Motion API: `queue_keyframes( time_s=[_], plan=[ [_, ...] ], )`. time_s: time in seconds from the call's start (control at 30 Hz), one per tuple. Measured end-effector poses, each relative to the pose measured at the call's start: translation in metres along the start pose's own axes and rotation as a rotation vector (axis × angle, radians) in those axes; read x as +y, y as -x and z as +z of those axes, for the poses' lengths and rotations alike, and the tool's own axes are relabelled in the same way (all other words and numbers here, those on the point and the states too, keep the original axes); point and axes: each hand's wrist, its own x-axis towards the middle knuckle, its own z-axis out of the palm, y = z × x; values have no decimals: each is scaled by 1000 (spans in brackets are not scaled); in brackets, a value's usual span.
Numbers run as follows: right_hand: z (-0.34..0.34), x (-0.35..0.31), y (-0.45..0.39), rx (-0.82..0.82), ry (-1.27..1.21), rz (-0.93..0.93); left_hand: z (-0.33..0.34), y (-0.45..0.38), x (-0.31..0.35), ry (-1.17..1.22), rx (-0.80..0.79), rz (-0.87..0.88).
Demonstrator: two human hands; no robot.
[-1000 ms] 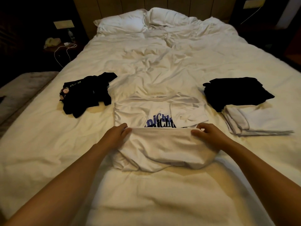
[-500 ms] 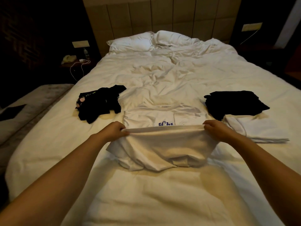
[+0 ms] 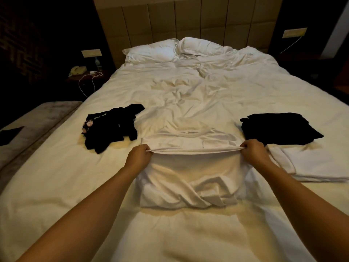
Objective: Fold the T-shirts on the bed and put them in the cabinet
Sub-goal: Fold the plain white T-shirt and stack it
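1. The room was dim, with a tan padded headboard point(image 3: 188, 21) behind a wide bed point(image 3: 188, 87) covered in a rumpled white sheet, and two white pillows point(image 3: 154, 52) lay side by side against the headboard.
2. To the left of the bed stood a dark nightstand point(image 3: 85, 76) with a pale telephone point(image 3: 77, 69), a small clear plastic bottle point(image 3: 97, 63) and a white charging cable point(image 3: 88, 82) that trailed over its edge.
3. A grey upholstered bench point(image 3: 34, 125) ran along the bed's left side.
4. A white cotton T-shirt point(image 3: 190, 178) lay flat in the middle of the bed, neck opening towards the pillows, its lower part doubled up and bunched in soft creases near the onlooker's side.
5. The left hand point(image 3: 138, 157) was clenched on the left end of the shirt's folded edge, fingers curled round the cloth.
6. The right hand point(image 3: 254, 151) pinched the right end of that same edge, so the fabric was stretched taut in a straight line between the two hands, raised a little above the shirt's chest.
7. A crumpled black T-shirt with a small pink print point(image 3: 111, 125) sat unfolded on the sheet to the left, apart from the white one.
8. On the right lay a folded black garment point(image 3: 277, 128), and just in front of it, touching its near edge, a folded white garment point(image 3: 309, 164) rested flat beside the right wrist.
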Motion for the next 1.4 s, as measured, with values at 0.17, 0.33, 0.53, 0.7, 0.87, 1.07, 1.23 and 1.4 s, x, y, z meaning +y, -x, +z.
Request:
queue_keyframes(
  time_s=[0.17, 0.33, 0.53, 0.7, 0.87, 1.07, 1.23, 1.4],
  plan=[
    [28, -9, -19, -73, -219, 82, 21, -27, -3, -66, 23, 42],
    [56, -3, -51, 7, -166, 42, 40, -63, -8, -94, 74, 55],
    [77, 0, -94, 64, -39, -43, 57, -112, -9, -134, 135, 113],
    [91, -6, -121, 100, 33, -134, 68, -143, -10, -139, 125, 55],
    [102, -15, -142, 76, 22, -150, 77, -165, -16, -149, 140, 18],
    [116, -4, -130, 49, -161, -175, 94, -161, -13, -301, 187, 24],
    [94, 14, -78, 216, -583, 41, 110, -133, 24, -176, 258, 210],
    [71, 42, 6, 199, -723, 174, 141, -88, 69, -12, 47, 404]
  ],
)
